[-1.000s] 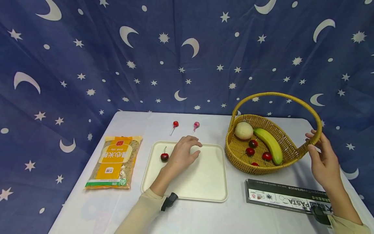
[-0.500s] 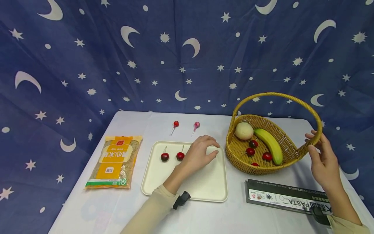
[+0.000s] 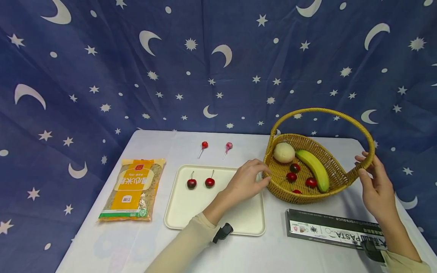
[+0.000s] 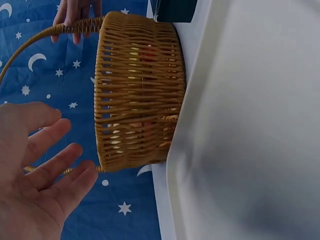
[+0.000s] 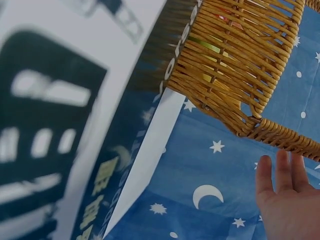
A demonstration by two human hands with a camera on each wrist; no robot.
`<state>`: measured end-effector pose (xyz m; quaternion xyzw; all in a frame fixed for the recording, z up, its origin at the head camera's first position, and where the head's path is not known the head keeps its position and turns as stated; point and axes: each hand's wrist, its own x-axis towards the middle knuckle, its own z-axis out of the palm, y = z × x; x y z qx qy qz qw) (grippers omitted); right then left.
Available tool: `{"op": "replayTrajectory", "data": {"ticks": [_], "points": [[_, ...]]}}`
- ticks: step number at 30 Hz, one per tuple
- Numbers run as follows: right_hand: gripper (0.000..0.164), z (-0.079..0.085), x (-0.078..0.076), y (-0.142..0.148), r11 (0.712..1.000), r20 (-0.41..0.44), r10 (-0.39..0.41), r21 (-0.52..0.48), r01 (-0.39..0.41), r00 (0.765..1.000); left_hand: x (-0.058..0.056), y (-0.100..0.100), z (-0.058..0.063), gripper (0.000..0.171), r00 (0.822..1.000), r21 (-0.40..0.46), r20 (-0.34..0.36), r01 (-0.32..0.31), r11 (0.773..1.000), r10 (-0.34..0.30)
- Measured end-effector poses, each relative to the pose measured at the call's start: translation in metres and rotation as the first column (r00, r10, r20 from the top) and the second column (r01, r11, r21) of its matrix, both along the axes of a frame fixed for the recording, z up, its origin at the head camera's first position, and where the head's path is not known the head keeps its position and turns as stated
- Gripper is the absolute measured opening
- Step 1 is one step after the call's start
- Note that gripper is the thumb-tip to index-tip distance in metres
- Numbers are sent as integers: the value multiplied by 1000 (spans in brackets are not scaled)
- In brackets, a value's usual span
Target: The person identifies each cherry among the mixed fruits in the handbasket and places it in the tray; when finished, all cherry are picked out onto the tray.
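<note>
My left hand (image 3: 246, 181) hovers over the right part of a cream tray (image 3: 218, 223), fingertips at the near-left rim of a wicker basket (image 3: 283, 194). Nothing is between its relaxed fingers, which spread apart in the left wrist view. Two stemmed cherries, a left one (image 3: 192, 184) and a right one (image 3: 209, 182), lie in the tray. My right hand (image 3: 378, 189) holds the basket's arched handle (image 3: 368, 161) low on its right side, thumb in front and fingers behind. Inside the basket lie a banana (image 3: 315, 168), a pale round item (image 3: 284, 152) and several cherries (image 3: 291, 177).
A dark pasta box (image 3: 336, 229) lies in front of the basket, partly under the right forearm. At the left is a bag of grain-like food (image 3: 133, 189). A red lollipop (image 3: 204, 145) and a pink lollipop (image 3: 229, 145) lie behind the tray. A starry blue curtain (image 3: 191, 94) hangs behind.
My left hand has moved right across the tray to the basket's rim, uncovering the second cherry in the tray. My right hand has stayed at the handle.
</note>
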<state>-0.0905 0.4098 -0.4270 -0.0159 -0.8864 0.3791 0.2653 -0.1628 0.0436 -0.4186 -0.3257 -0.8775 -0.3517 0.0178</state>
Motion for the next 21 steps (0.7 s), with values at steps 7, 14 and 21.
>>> {"op": "replayTrajectory", "data": {"ticks": [7, 14, 21], "points": [[55, 1, 1, 1, 1000, -6, -2, 3, 2, 1000, 1, 12, 3, 23, 999, -21, -25, 41, 999, -41], [55, 1, 1, 2, 1000, -15, 2, 3, -2, 1000, 0, 29, 6, 23, 996, -56, -37, 82, 995, -84], [56, 1, 1, 1, 1000, -4, 2, 7, -2, 1000, 0, 46, 5, 21, 994, -91, -34, 103, 991, -106]]}}
